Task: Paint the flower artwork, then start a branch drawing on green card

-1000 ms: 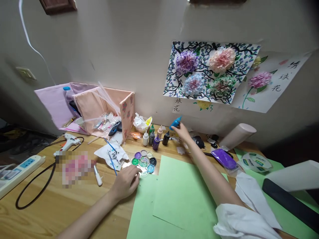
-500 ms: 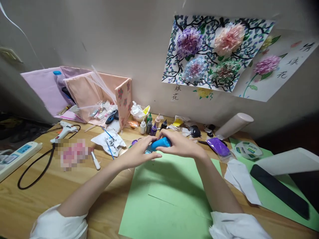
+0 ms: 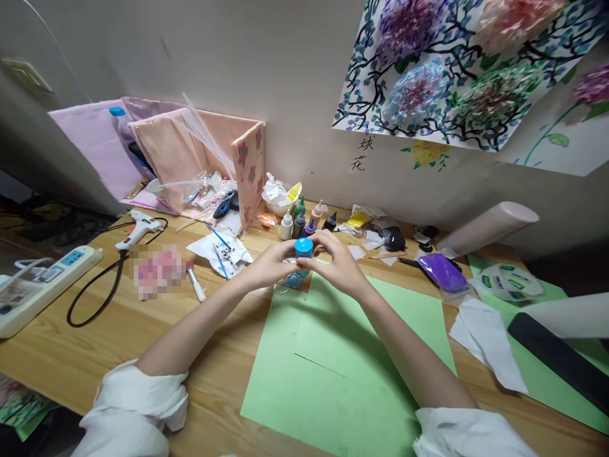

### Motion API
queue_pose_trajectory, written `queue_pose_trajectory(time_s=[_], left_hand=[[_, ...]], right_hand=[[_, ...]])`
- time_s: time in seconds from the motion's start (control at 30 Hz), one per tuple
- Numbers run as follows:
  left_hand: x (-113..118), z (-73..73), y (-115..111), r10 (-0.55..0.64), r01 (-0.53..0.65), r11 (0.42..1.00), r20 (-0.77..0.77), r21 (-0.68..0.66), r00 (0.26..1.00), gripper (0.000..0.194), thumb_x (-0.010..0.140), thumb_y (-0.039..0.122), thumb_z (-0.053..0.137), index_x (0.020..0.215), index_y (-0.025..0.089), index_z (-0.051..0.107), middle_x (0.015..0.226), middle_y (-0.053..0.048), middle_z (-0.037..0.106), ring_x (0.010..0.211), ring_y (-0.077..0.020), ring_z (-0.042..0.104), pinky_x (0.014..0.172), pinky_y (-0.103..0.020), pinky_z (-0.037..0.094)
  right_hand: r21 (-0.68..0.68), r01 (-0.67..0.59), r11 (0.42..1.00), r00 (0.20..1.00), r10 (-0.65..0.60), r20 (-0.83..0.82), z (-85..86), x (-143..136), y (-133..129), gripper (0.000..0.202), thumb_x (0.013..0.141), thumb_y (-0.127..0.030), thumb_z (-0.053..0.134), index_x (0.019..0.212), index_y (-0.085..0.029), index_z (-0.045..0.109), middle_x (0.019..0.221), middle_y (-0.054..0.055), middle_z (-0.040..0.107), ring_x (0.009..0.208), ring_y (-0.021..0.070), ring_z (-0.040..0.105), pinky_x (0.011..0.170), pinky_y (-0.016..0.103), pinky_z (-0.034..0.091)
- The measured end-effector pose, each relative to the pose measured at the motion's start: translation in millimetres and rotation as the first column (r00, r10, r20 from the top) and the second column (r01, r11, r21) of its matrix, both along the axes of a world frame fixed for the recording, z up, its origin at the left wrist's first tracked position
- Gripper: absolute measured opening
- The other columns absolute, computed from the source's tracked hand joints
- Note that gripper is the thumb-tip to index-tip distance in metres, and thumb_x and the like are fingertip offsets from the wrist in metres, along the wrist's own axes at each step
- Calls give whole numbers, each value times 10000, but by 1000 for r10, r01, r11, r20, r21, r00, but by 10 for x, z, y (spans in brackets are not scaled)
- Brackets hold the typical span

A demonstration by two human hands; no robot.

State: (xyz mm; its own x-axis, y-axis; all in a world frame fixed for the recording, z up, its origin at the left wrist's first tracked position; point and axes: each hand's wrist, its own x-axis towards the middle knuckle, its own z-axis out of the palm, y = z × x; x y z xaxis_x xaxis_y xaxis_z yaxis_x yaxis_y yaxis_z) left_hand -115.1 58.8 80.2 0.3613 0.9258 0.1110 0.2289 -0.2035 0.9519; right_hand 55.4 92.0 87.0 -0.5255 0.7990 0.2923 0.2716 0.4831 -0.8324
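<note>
The blue bottle [image 3: 303, 249] is upended between both hands, its long axis running down toward the paint palette [image 3: 287, 289], the right hand [image 3: 340, 263] pinching it, the left hand [image 3: 267, 265] curved against its left side, grip unclear.

The blue plastic bottle's [image 3: 303, 247] nozzle is out of sight between left grip [image 3: 272, 265] and right grip [image 3: 339, 263]. Left grip covers most of the clear plastic palette [image 3: 294, 279]. Farther left, a pink object [image 3: 159, 270] is pixelated; up right, the top edge crops the white branch-painted flower picture [image 3: 457, 70].
</note>
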Motion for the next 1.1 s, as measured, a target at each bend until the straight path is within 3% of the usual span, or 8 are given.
queue_pose_trajectory(time_s=[0.17, 0.4, 0.63, 0.77, 0.87, 1.0, 1.1], left_hand=[[-118, 157, -29, -133, 141, 984, 79, -107, 988, 417, 849, 362, 539, 1246, 244, 488, 1280, -47, 525, 1140, -206, 523, 965, -351, 434], [-39, 126, -43, 54, -54, 999, -7, -1, 998, 402, 867, 376, 519, 1232, 212, 492, 1244, -61, 543, 1083, -198, 547, 902, -307, 459], [6, 120, -105, 177, -166, 978, -79, 125, 981, 288, 879, 278, 502, 1155, 206, 547, 1119, -55, 614, 984, -190, 594, 834, -311, 478], [23, 93, -104, 175, -176, 978, 12, 114, 984, 405, 778, 244, 639, 1162, 189, 524, 1126, -61, 604, 973, -196, 605, 840, -313, 497], [35, 93, -88, 210, -200, 963, -40, 180, 977, 351, 752, 237, 668, 1083, 166, 575, 1046, -58, 621, 957, -197, 601, 860, -320, 489], [-4, 309, -193, 258, -217, 932, -110, 289, 960, 318, 800, 291, 628, 1098, 187, 591, 1122, -70, 583, 1041, -211, 559, 870, -322, 480], [-108, 602, -407, 445, -383, 840, -85, 385, 891, 283, 885, 325, 517, 1145, 227, 569, 1153, -48, 560, 1085, -209, 530, 905, -337, 454]], right_hand=[[-82, -82, 993, 996, 79, -38, -10, 52, 26, 272, 808, -374, 583, 1034, -230, 626, 1008, 51, 635, 907, 200, 591, 834, 355, 480], [-151, -118, 981, 988, 100, -120, -107, -21, -21, 293, 822, -309, 558, 1103, -247, 614, 1090, 44, 618, 1013, 198, 592, 909, 362, 486], [-224, -27, 974, 992, -1, -123, -154, -77, -72, 366, 667, -295, 715, 1001, -203, 597, 944, 38, 649, 900, 196, 628, 825, 359, 534], [-142, 36, 989, 991, -53, -121, -118, -59, -92, 296, 686, -249, 687, 960, -197, 589, 944, 44, 655, 878, 199, 636, 835, 373, 518], [-117, 42, 992, 991, -57, -123, -85, -47, -104, 276, 694, -243, 678, 951, -201, 587, 932, 44, 659, 869, 198, 636, 832, 372, 516], [-184, 24, 983, 991, -47, -122, -66, -42, -109, 332, 673, -287, 707, 963, -213, 565, 941, 33, 654, 883, 189, 634, 830, 361, 518], [-283, -4, 959, 994, -28, -108, -28, -27, -96, 359, 636, -304, 736, 936, -215, 561, 948, 33, 655, 888, 188, 634, 815, 357, 527]])
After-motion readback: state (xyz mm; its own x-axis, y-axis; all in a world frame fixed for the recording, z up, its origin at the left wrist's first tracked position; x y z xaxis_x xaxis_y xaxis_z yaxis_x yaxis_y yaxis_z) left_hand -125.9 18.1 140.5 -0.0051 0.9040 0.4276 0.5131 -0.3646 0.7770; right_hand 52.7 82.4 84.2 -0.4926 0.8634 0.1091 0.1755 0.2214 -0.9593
